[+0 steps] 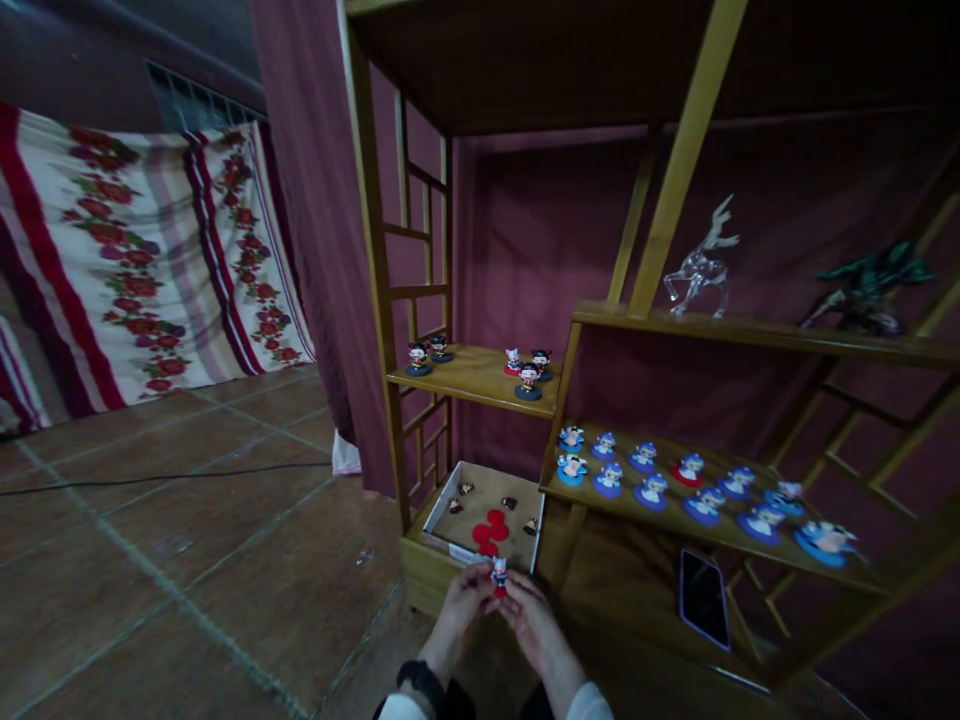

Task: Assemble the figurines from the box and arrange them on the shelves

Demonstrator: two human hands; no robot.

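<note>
A small white-headed figurine with a red base is held upright between my two hands, in front of the cardboard box. My left hand closes its fingers on it from the left. From the right, the fingers of my right hand grip it too. Just beyond them is the shallow box, which holds several red discs and several small dark figurine pieces. On the shelf above, a similar white figurine on a red base stands beside black-haired figurines.
On the right shelf, several blue and purple figurines stand in two rows. Higher up are a clear deer ornament and a dark green ornament. A phone lies on the lowest shelf. A wooden post rises at the left.
</note>
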